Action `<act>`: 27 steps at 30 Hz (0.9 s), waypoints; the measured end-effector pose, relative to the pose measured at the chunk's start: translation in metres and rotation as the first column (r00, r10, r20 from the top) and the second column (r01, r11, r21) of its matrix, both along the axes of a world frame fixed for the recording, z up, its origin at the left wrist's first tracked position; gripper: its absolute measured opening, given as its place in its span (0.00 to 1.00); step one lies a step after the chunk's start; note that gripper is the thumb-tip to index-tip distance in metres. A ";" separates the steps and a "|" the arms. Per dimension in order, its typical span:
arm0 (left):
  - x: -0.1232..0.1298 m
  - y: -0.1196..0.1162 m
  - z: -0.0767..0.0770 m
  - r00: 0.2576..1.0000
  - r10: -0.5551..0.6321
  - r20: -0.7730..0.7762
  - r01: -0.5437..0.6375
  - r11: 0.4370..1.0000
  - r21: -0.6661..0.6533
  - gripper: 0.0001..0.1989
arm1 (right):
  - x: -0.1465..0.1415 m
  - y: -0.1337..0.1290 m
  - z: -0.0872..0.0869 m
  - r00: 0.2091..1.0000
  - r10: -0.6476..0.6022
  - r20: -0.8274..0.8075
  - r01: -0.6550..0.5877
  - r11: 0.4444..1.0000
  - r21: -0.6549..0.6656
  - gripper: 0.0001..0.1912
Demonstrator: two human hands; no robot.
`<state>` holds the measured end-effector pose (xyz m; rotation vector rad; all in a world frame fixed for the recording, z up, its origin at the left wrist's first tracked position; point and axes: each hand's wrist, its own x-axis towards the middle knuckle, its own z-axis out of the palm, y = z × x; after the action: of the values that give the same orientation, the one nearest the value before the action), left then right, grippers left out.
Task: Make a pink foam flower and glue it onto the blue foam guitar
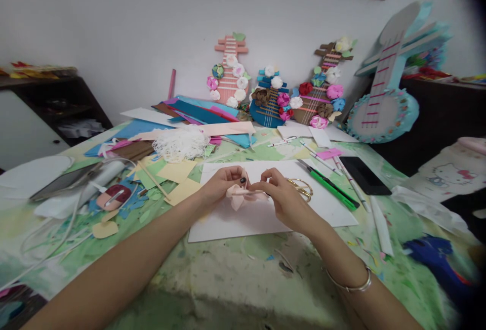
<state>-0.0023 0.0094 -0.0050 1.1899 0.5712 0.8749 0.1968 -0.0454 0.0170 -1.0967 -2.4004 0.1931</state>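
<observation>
Both hands meet over a white sheet (224, 226) on the table. My left hand (224, 186) pinches a piece of pale pink crumpled paper (238, 199), part of which loops up above the fingertips. Closed on the other end of this pink paper, my right hand (283, 198) hides part of it with its fingers. Gold-handled scissors (306, 191) lie just beyond the right hand. A green utility knife (330, 188) rests to their right on the sheet.
Several paper-flowered instrument models (231, 82) lean on the wall. White shredded paper (181, 143) and coloured sheets lie at the back left. A phone (364, 174) and pens are on the right, a blue glue gun (431, 254) at the right edge. A white cable (72, 218) crosses the left.
</observation>
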 end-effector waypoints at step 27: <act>-0.005 -0.009 0.009 0.916 0.318 -0.244 -0.070 0.727 0.683 0.08 | 0.002 0.002 -0.004 0.985 -0.128 -0.117 0.129 0.992 0.001 0.32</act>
<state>-0.0075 0.0007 0.0040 2.0006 0.7074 1.1073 0.1986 -0.0430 0.0127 -1.1985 -2.2169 0.1976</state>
